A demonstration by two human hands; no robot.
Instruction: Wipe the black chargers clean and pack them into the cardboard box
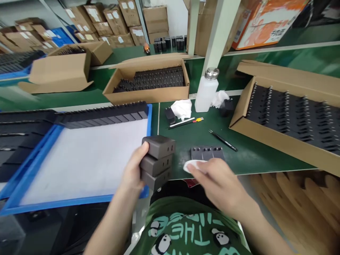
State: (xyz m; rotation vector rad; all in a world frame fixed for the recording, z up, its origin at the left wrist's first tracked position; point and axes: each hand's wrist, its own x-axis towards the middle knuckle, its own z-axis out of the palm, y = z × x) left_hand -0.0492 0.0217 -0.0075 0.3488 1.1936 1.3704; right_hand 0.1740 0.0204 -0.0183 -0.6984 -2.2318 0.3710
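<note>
Left hand (134, 167) holds three stacked blocks (158, 165). Right hand (219, 182) pinches cloth (189, 165); contact with row unclear. Three-block row (207, 153) on worktop (249, 161): 3 o'clock from left hand, about 12 from right, which is nearer. Long axis 9-to-3.

Three dark grey blocks (156, 163), small slots on the end faces, stacked unevenly in left hand (135, 165). White cloth (187, 165), folded or bunched, held by right hand (219, 182) near desk (247, 164) edge.
</note>
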